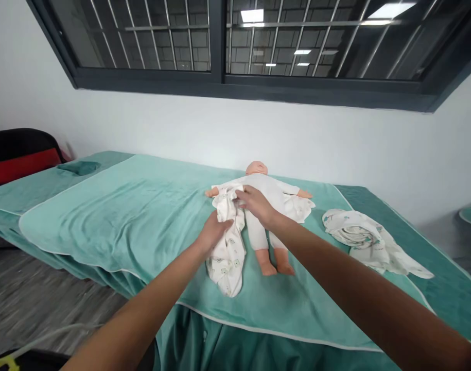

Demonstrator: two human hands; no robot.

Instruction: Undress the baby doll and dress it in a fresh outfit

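Note:
A baby doll (263, 203) in a white bodysuit lies on its back on a teal towel (115, 211), head toward the wall. A white printed sleepsuit (227, 252) lies partly under and beside the doll's left side. My left hand (213, 232) grips the sleepsuit's fabric at mid-length. My right hand (254, 202) rests on the doll's chest, fingers pinching the sleepsuit's upper edge.
A crumpled white printed cloth (364, 238) lies on the towel to the right of the doll. The bed (432, 247) stands against a white wall under a dark window. A black and red chair (19, 154) stands at the far left. Grey floor lies at the lower left.

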